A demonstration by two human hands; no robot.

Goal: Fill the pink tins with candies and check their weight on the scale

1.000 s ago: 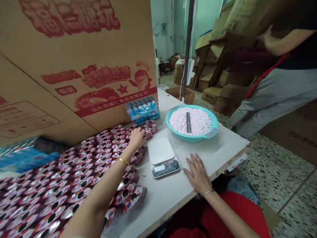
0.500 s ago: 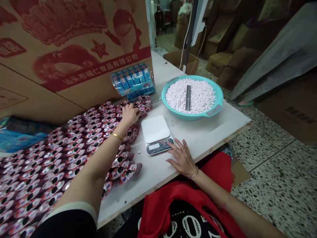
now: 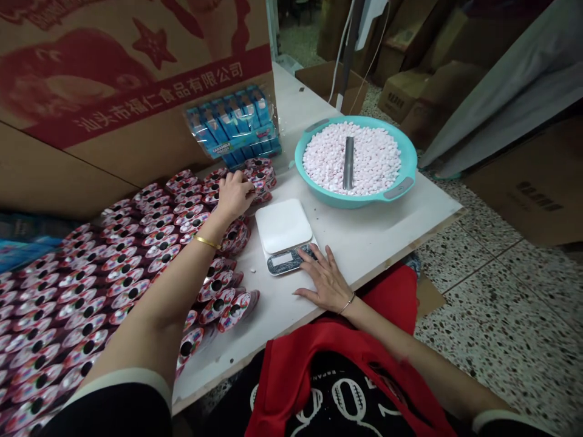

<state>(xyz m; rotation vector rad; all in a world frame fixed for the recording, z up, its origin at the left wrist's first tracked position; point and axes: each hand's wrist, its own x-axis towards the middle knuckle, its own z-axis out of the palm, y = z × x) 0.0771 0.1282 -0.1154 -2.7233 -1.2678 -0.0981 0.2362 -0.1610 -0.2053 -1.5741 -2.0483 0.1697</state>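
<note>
My left hand (image 3: 234,195) reaches over the far end of the rows of small containers (image 3: 159,235), which have oval red-and-white printed tops with a dark round spot. Its fingers are curled down and pinched at one container there; the hand partly hides it. My right hand (image 3: 325,280) lies with fingers spread, palm down. Its fingertips touch the dark control panel of a white kitchen scale (image 3: 283,227). The scale's platform bears nothing. Beyond it stands a turquoise basin (image 3: 407,159) of small whitish-pink tablets (image 3: 373,155), with a metal trough-shaped scoop (image 3: 348,164) lying on them.
A clear pack of blue boxes (image 3: 234,127) leans against a large printed carton (image 3: 150,79) at the back. More blue packs (image 3: 27,249) lie at far left. The white table (image 3: 364,243) has its edge by my body. Cartons (image 3: 405,94) stand on the speckled floor.
The view has tilted down slightly, so things sit higher in the picture. Both hands stay at about the same places, the left at the containers, the right at the scale's panel.
</note>
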